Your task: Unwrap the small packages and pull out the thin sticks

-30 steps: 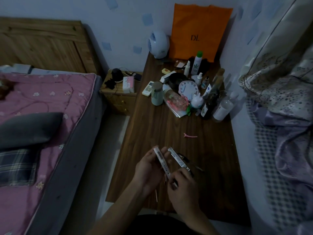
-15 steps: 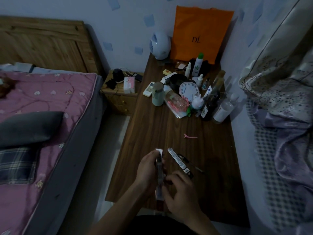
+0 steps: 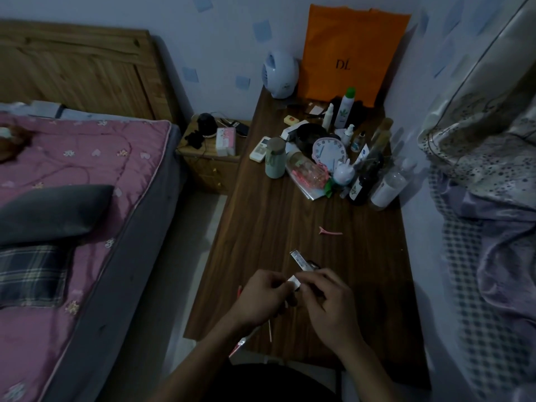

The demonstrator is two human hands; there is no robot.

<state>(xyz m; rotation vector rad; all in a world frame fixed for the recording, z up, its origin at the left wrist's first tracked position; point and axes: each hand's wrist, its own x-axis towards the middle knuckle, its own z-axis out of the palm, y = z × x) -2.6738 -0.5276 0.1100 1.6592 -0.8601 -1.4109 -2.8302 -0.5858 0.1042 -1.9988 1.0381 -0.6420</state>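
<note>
Over the desk [image 3: 290, 221], both hands pinch a small box [image 3: 295, 282].

Head view looks down, close over desk [image 3: 261, 227]

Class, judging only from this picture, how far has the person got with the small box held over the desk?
Done: a second narrow box lies on the desk. In hand: the left hand and right hand both pinch the small box at its white end flap. Left: whether that flap is open or shut cannot be told.
</note>
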